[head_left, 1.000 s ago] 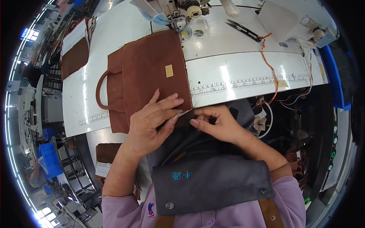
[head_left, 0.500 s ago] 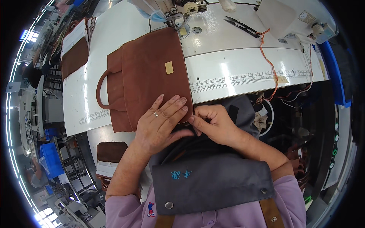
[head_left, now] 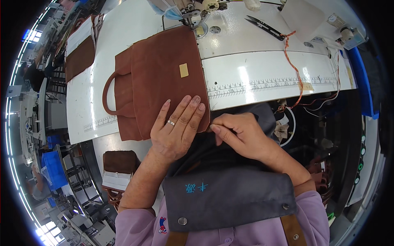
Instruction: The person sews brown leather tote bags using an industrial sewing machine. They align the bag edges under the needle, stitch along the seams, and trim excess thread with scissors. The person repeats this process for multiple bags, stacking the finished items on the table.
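A brown handbag [head_left: 164,69] with a loop handle [head_left: 107,93] lies flat on the white sewing table. It bears a small gold-coloured patch [head_left: 183,70]. My left hand [head_left: 178,127] rests palm down on the bag's near part, fingers stretched out, a ring on one of them. Close by, my right hand [head_left: 240,133] is closed in a pinch at the bag's near right corner. Whatever sits between its thumb and index finger is too small to make out. The bag's far right corner reaches the sewing machine's needle area [head_left: 193,18].
Black thread snips [head_left: 266,28] with an orange cord [head_left: 292,61] lie at the far right. A ruler strip [head_left: 262,85] runs along the table. Brown pieces are stacked at far left [head_left: 80,57] and near left [head_left: 120,162]. A blue bin [head_left: 361,78] stands at right.
My left hand has turned a little, its thumb now tucked out of sight. My right hand has shifted slightly right, its thumb no longer lying over the bag's edge.
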{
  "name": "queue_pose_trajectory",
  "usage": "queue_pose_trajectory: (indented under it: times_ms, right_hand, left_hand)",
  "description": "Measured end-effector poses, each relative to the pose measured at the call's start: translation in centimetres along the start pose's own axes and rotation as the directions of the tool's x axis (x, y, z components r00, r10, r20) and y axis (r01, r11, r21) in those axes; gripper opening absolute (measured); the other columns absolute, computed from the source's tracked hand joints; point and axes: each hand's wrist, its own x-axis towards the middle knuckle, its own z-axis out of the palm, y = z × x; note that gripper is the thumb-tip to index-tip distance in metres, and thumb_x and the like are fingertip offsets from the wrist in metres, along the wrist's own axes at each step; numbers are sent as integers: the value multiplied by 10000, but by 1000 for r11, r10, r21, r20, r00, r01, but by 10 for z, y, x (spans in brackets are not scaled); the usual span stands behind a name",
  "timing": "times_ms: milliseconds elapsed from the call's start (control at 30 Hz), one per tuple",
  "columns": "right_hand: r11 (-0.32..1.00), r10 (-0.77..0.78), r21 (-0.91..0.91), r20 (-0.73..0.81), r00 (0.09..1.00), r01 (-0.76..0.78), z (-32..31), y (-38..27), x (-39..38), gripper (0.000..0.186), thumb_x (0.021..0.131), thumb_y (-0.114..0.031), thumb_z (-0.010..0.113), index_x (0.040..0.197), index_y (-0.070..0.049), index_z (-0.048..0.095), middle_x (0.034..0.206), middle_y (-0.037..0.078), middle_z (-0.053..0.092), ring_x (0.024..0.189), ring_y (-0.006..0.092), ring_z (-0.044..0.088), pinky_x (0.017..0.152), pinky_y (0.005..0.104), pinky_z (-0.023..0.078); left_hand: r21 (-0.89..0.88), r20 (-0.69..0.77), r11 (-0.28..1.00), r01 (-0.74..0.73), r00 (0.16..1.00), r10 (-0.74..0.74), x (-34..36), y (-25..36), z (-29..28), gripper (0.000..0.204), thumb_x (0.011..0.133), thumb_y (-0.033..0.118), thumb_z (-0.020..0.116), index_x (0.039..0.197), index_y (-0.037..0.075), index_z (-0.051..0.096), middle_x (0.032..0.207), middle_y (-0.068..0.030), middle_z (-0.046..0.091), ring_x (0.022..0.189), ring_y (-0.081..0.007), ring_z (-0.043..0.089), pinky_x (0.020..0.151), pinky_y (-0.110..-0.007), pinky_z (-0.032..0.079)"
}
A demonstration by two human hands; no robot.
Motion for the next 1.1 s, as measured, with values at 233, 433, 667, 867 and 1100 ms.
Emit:
queue_pose_trajectory:
  times_ms: [233,433,667,867,1100]
  right_hand:
    - [665,-449,-676,-22,893,318,-10,4,3,324,827,-142,737,1140,-79,682,962,43,683,770,233,670,661,343,542]
    - [497,-606,-722,109,788,482,-17,-10,27,288,753,-152,722,1030,-73,698,1000,34,680,890,181,666,689,312,543]
    - [416,-713,-679,169,680,605,-17,-10,40,169,709,-135,715,866,-74,694,970,27,706,913,167,693,692,296,538]
    - [379,-761,-690,147,632,616,-14,-11,42,148,701,-126,712,837,-74,686,921,26,707,930,163,720,705,288,544]
    - [382,-662,-699,250,707,605,-13,-3,35,109,724,-139,700,809,-82,664,870,20,668,913,156,707,700,286,536]
  left_hand:
    - [-25,10,1000,-1,1000,2,4,0,-6,288,980,162,654,1241,63,726,1318,-82,734,1268,-222,683,1102,-447,496]
    - [-45,23,999,-1,1000,2,10,-1,-12,283,996,202,640,1212,43,730,1311,-88,736,1266,-222,684,1091,-434,505]
    - [12,20,1000,16,1000,-17,7,-6,-15,292,971,200,650,1217,76,745,1303,-61,737,1264,-188,681,1101,-434,494]
    - [47,-5,999,15,1000,-15,5,-29,-36,311,932,123,621,1209,64,752,1238,-79,759,1230,-220,701,1109,-448,494]
    - [-175,196,980,-90,973,124,1,-33,-38,393,891,94,607,1261,7,711,1330,-128,701,1292,-258,655,1145,-438,490]
